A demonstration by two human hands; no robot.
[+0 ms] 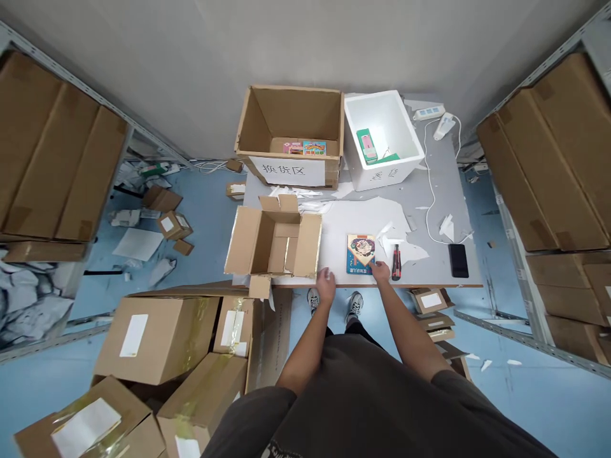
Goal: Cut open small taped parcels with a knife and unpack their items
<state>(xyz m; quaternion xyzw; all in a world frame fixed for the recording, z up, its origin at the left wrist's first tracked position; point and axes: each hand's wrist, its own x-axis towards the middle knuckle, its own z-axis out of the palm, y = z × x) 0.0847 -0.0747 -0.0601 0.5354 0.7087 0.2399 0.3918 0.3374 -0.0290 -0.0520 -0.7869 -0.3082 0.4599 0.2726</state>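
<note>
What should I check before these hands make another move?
1. Right hand at the book: ok, fingers at its lower right edge.
2. Left hand clear of the open carton: cannot tell; it is right by a flap.
3. Carton flaps spread: ok.
4. Red cutter blade retracted: cannot tell, too small.
5. Paper scraps away from the book: not ok, some lie beside it.
6. Phone well back from the table's front edge: not ok, quite near.

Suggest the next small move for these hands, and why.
Perhaps slide the book toward the left hand: the right hand is at the book's near right corner, while the left hand looks empty, beside the open box.
</note>
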